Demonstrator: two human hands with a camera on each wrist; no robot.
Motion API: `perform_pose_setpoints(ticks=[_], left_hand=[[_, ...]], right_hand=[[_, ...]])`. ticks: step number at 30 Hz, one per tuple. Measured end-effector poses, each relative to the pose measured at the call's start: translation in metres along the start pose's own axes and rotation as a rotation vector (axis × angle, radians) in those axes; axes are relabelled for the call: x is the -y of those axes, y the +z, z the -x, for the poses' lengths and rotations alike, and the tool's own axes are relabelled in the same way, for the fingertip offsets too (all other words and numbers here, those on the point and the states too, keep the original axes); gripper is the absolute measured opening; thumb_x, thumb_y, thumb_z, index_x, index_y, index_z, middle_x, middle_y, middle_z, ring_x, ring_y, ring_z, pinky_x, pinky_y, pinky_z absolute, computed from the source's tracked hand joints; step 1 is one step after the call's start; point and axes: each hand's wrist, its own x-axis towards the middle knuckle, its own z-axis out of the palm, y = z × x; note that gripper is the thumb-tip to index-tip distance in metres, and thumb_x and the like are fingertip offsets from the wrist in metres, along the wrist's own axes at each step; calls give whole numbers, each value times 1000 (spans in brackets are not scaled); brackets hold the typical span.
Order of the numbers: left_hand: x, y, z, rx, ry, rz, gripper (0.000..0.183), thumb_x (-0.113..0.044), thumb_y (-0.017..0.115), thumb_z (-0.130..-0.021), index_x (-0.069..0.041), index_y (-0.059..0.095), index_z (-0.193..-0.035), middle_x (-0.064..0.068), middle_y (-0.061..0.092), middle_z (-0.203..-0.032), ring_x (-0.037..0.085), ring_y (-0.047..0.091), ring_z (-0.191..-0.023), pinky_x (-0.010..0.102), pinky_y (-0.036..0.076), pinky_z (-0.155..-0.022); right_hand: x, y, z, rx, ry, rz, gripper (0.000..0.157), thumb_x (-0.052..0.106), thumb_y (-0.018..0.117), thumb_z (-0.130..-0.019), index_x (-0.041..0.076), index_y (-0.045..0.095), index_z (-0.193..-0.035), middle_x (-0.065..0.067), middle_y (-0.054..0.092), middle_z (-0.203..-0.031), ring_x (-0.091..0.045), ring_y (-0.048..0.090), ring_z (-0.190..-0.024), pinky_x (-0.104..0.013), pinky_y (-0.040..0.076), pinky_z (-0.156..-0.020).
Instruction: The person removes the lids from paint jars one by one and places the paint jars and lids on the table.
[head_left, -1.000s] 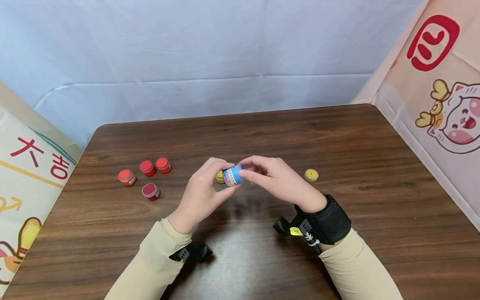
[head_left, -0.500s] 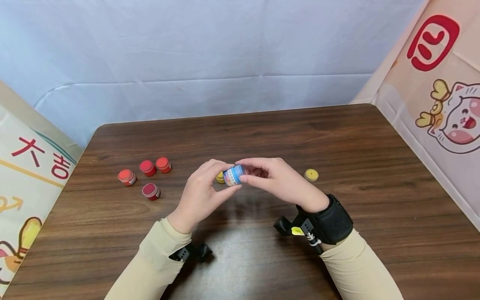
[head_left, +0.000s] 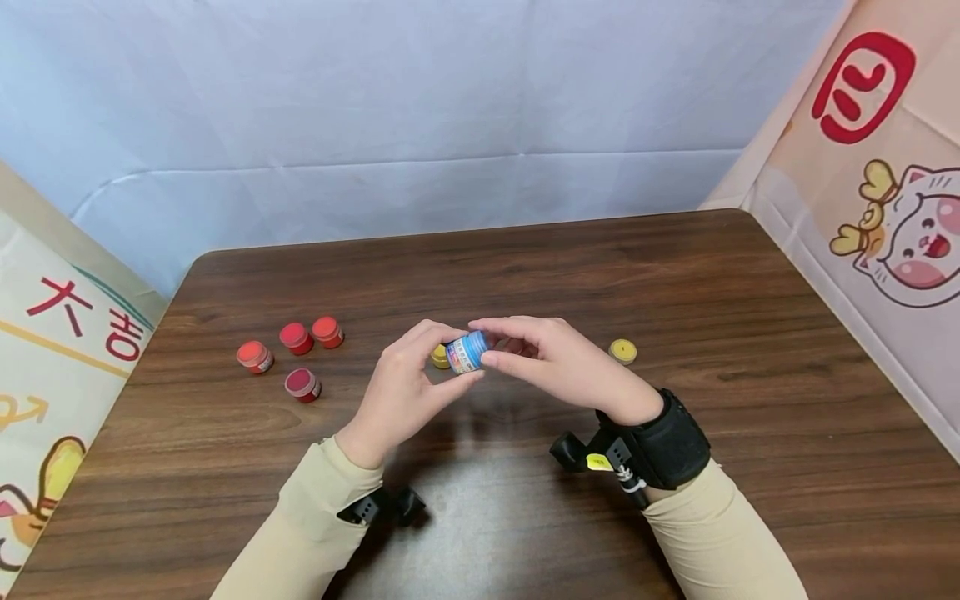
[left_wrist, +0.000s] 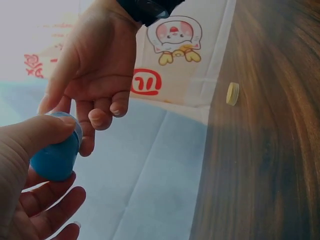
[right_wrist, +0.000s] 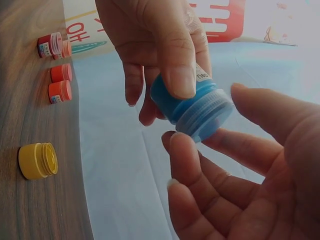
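My left hand (head_left: 399, 387) grips a small blue paint jar (head_left: 462, 355) by its sides, thumb against fingers, holding it tilted above the table. The jar's clear ridged lid (right_wrist: 204, 116) is on it and faces my right hand (head_left: 558, 360). Thumb and fingers of that hand are curved around the lid's rim; in the right wrist view the thumb tip sits at its edge or just off it. Behind the blue jar stands a yellow paint jar (right_wrist: 37, 161), lidless with its threaded neck showing. A yellow lid (head_left: 622, 351) lies to the right of my right hand.
Several red and orange paint jars, among them a dark red jar (head_left: 303, 385) and an orange jar (head_left: 255, 356), stand at the left of the brown wooden table (head_left: 525, 267). A pale cloth (head_left: 450, 100) hangs behind the table; printed cloths hang at both sides.
My right hand has shifted slightly right and its fingers have changed position around the lid. The left hand and the blue jar stay nearly in place.
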Motion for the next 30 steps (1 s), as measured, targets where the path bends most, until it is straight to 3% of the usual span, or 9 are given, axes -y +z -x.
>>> perform_pose_setpoints(ticks=[15,22,30], left_hand=[[1,1,0,-14,17,-37,38,-17,83,-70,-7,61,-100,-1,59,-96,7,53,-84,24,47,-70],[0,1,0,-31,49,-89,40,-17,83,-70,-7,60,-101,1,59,-98,9,55,-88,25,48,-75],[-1,1,0,-42,19,-37,39,-17,83,-69,-7,62,-100,0,59,-97,7,55,-88,23,48,-75]], right_hand=[[-2,0,0,18,-26,-15,41,12,57,-93,8,51,-134,-1,61,-98,-13,55,-78,-30,46,-64],[-2,1,0,1,-5,-47,38,17,55,-95,11,52,-133,0,62,-103,-13,57,-82,-30,47,-66],[-4,4,-2,-6,-70,-10,45,8,63,-89,6,51,-133,0,59,-98,-11,55,-80,-27,47,-67]])
